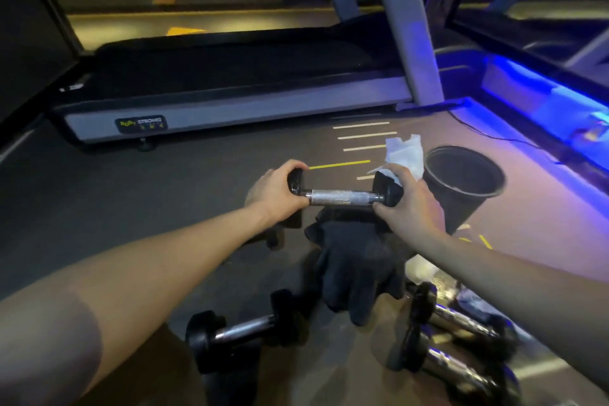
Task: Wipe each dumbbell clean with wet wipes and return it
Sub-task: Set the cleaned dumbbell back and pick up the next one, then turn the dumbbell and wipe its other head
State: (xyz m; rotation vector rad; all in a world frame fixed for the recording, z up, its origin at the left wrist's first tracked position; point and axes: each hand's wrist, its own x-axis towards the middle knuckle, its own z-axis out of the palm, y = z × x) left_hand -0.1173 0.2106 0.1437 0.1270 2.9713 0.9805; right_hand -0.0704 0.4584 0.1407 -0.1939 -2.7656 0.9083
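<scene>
Both forearms reach forward and hold a dumbbell (pixel 344 196) level above the floor (pixel 164 201): the left hand (pixel 275 189) curls over its left head, thumb under the chrome handle, while the right hand (pixel 410 204) wraps the right head with a white wet wipe (pixel 407 152) pinched against it, the wipe's loose end standing up behind the fingers. A black bin (pixel 464 184) stands just right of the right hand, a treadmill (pixel 230 105) lies beyond, and three other dumbbells (pixel 244 330) rest on the floor nearer the person, beside a dark cloth (pixel 356 267).
</scene>
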